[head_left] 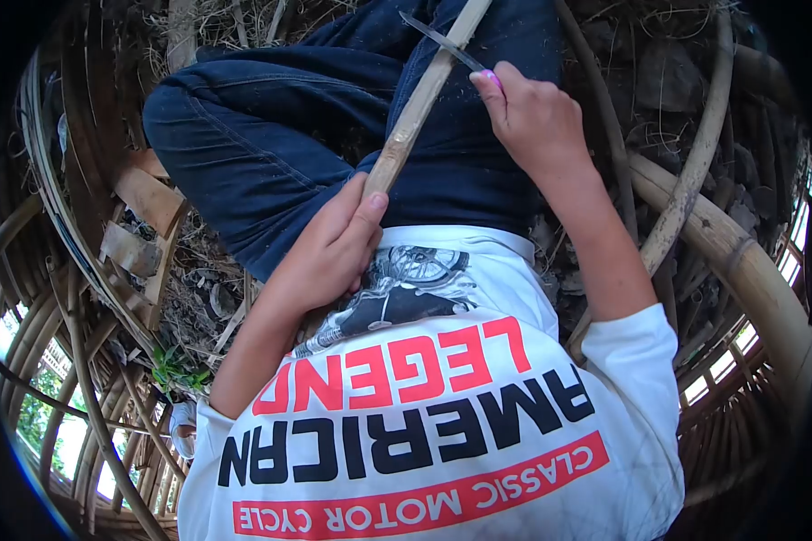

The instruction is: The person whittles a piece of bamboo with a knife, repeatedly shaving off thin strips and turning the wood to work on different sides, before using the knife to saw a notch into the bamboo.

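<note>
A long, pale wooden stick [413,115] slants from my waist up across my lap and out past the top edge. My left hand [341,236] is closed around its near end, close to my belly. In my right hand [537,115] is a knife [433,34] with a pink handle, mostly covered by my fingers. Its blade lies across the far part of the stick and appears to touch it. The stick's surface looks stripped, with a knot partway along.
I sit with bent legs in dark jeans [271,117]. Thick bamboo poles [726,261] run along the right. Split strips [149,194], shavings and dry litter cover the ground at left. Slatted bamboo walls [72,397] stand on both sides, and a small green plant [176,370] grows at left.
</note>
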A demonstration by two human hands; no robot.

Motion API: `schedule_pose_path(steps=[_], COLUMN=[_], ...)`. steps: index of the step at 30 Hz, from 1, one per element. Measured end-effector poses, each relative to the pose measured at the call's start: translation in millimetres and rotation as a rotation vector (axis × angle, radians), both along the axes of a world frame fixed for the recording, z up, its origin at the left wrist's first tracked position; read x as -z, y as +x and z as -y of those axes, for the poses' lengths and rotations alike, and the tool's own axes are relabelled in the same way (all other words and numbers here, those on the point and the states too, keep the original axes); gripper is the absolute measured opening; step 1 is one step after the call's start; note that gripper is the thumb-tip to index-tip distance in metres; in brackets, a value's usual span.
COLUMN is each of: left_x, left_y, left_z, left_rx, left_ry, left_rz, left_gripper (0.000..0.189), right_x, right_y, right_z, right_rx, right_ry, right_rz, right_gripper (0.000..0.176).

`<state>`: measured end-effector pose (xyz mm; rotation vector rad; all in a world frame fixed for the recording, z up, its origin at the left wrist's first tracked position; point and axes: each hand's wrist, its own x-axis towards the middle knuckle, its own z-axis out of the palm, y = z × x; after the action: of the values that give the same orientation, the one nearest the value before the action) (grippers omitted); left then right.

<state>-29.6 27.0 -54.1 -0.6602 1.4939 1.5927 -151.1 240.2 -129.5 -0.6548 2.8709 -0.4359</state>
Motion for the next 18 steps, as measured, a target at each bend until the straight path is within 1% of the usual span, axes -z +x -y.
schedule_pose_path(steps=[2, 4, 8, 10, 16, 18], left_x=[-6.4, -10.6, -9.1, -9.5, -15.1, -16.5], left_y=[-0.7, 1.1, 0.9, -2.1, 4.1, 6.1], left_z=[-2.0, 0.8, -3.3, -3.0, -3.2, -3.7], left_rx=[-0.037, -0.017, 0.023, 0.073, 0.061, 0.064], left_ry=[0.045, 0.031, 0.031, -0.026, -0.032, -0.035], left_rz=[0.021, 0.010, -0.044, -0.058, -0.049, -0.066], left_gripper=[0.035, 0.036, 0.035, 0.032, 0.031, 0.031], right_x=[-3.5, -8.0, -18.7, -16.9, -12.0, -18.0], right_y=[7.8, 12.8, 15.9, 13.0, 16.1, 20.5], right_z=[0.6, -4.4, -15.4, -13.0, -4.9, -10.9], right_rx=[0.044, 0.036, 0.040, 0.049, 0.069, 0.071], right_ry=[-0.021, -0.044, 0.043, 0.029, -0.037, -0.046], right_rz=[0.019, 0.000, 0.046, 0.071, 0.082, 0.088], right_gripper=[0.040, 0.040, 0.040, 0.041, 0.041, 0.041])
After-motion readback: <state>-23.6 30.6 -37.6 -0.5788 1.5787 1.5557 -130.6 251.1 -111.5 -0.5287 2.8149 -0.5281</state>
